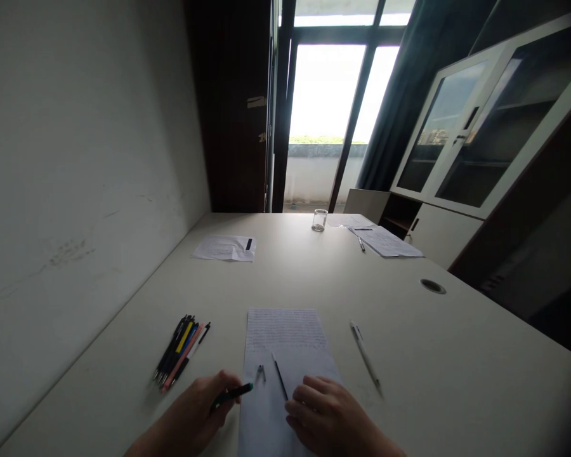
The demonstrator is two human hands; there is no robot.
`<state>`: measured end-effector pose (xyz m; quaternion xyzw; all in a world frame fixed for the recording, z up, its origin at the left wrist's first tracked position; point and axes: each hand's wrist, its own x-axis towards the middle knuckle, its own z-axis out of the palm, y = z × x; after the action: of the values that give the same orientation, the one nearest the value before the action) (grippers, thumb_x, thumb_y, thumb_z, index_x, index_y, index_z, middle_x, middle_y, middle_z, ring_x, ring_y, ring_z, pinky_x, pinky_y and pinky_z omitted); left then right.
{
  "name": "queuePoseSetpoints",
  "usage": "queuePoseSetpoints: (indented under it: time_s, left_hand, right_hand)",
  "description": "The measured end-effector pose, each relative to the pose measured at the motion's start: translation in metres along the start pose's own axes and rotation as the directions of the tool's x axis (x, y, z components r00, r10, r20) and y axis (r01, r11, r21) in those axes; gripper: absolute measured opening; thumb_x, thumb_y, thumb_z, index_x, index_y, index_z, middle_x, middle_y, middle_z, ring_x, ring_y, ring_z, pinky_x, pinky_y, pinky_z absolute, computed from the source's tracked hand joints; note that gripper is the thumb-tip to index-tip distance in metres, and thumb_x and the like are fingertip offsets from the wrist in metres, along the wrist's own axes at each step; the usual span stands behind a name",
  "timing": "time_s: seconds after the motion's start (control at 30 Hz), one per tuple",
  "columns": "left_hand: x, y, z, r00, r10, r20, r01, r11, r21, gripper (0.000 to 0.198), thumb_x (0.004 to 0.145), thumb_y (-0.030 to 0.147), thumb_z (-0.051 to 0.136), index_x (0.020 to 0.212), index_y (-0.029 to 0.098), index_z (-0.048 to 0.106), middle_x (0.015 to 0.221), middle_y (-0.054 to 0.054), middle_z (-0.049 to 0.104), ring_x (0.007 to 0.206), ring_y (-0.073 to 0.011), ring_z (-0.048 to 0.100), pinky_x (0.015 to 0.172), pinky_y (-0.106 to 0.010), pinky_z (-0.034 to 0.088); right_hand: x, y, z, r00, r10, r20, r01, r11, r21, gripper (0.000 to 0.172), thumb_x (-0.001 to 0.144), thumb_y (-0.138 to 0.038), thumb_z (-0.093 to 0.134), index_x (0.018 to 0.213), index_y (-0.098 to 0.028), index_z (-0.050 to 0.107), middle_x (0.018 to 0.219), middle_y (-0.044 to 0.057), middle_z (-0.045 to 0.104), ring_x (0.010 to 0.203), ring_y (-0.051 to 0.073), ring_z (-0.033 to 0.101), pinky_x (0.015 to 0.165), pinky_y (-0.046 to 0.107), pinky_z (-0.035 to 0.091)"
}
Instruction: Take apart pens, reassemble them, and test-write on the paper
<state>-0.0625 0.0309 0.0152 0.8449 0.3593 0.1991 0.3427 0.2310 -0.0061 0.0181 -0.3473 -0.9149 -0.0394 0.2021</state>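
My left hand [209,403] grips a dark pen barrel [231,395] with a green end, at the left edge of a lined sheet of paper [288,330]. Over the sheet's lower right, my right hand [321,409] has its fingers closed at the lower end of a thin pen refill [280,376], whose other end points up and left. A small metallic pen part [261,371] lies on the sheet between my hands. To the right of the paper rests a white pen [365,355]. Several pens [181,352] lie bunched together on the left.
On the white table [285,279], a crumpled paper [226,248] lies far left. A clear glass [319,220] stands near the far edge, beside papers [385,241] and another pen [361,244]. A round cable hole [433,286] is at right. A wall borders the left.
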Motion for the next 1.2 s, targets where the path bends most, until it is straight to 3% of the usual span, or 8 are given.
queuePoseSetpoints:
  time_s: [0.1,0.2,0.27,0.43,0.6,0.87,1.2]
  left_hand:
    - [0.002,0.003,0.002,1.0,0.018,0.002,-0.018,1.0,0.025,0.019,0.095,0.013,0.046,0.107,0.021,0.057,0.077,0.001,0.065,0.066,-0.0118,0.062,0.063,-0.018,0.046]
    - [0.006,0.005,0.005,0.993,0.117,-0.02,-0.115,0.99,0.085,0.024,0.093,0.011,0.051,0.111,0.024,0.06,0.086,-0.001,0.07,0.073,-0.0127,0.065,0.069,-0.018,0.049]
    - [0.007,0.005,0.008,0.976,0.215,-0.037,-0.208,0.968,0.14,0.024,0.093,0.013,0.054,0.113,0.024,0.061,0.089,-0.002,0.071,0.075,-0.0134,0.066,0.07,-0.019,0.05]
    - [0.009,0.0,0.021,0.914,0.398,-0.073,-0.371,0.896,0.244,0.026,0.094,0.016,0.054,0.118,0.022,0.061,0.085,-0.004,0.071,0.071,-0.0144,0.068,0.067,-0.02,0.053]
    - [0.012,0.001,0.031,0.873,0.48,-0.082,-0.448,0.857,0.254,0.024,0.095,0.016,0.051,0.117,0.02,0.06,0.082,-0.004,0.072,0.068,-0.014,0.069,0.064,-0.019,0.054]
    - [0.016,0.004,0.032,0.861,0.502,-0.083,-0.472,0.849,0.237,0.023,0.097,0.018,0.049,0.117,0.02,0.06,0.082,-0.004,0.071,0.068,-0.0126,0.069,0.066,-0.016,0.055]
    - [0.011,-0.005,0.038,0.902,0.425,-0.08,-0.407,0.896,0.178,0.019,0.097,0.021,0.051,0.115,0.024,0.059,0.086,-0.003,0.072,0.072,-0.0137,0.069,0.072,-0.017,0.055]
  right_hand:
    - [0.0,0.0,-0.001,0.999,0.037,0.005,-0.037,0.999,0.032,0.009,0.093,-0.021,0.055,0.085,-0.021,0.058,0.075,0.0,0.062,0.067,0.016,0.052,0.061,0.03,0.037]
    - [0.0,-0.003,-0.001,0.996,0.082,-0.035,-0.079,0.994,0.079,0.005,0.093,-0.021,0.055,0.09,-0.022,0.059,0.076,0.0,0.063,0.067,0.016,0.054,0.062,0.03,0.039]
    - [0.001,-0.005,0.0,0.991,0.11,-0.076,-0.1,0.988,0.12,0.003,0.092,-0.023,0.058,0.094,-0.022,0.06,0.078,0.0,0.065,0.068,0.016,0.056,0.062,0.029,0.04]
    - [0.004,-0.014,0.006,0.977,0.139,-0.162,-0.105,0.973,0.205,0.02,0.089,-0.034,0.064,0.105,-0.022,0.06,0.083,0.002,0.069,0.071,0.018,0.062,0.062,0.029,0.044]
    - [0.006,-0.02,0.012,0.972,0.129,-0.199,-0.086,0.974,0.212,0.014,0.088,-0.035,0.065,0.092,-0.022,0.062,0.073,0.0,0.068,0.062,0.017,0.061,0.056,0.027,0.042]
    - [0.005,-0.022,0.015,0.969,0.155,-0.191,-0.111,0.969,0.221,0.008,0.084,-0.028,0.064,0.088,-0.022,0.062,0.07,0.0,0.067,0.062,0.015,0.062,0.056,0.024,0.042]
    - [0.004,-0.023,0.013,0.971,0.169,-0.167,-0.14,0.975,0.175,0.007,0.085,-0.028,0.063,0.086,-0.021,0.062,0.071,-0.001,0.068,0.063,0.014,0.061,0.057,0.024,0.043]
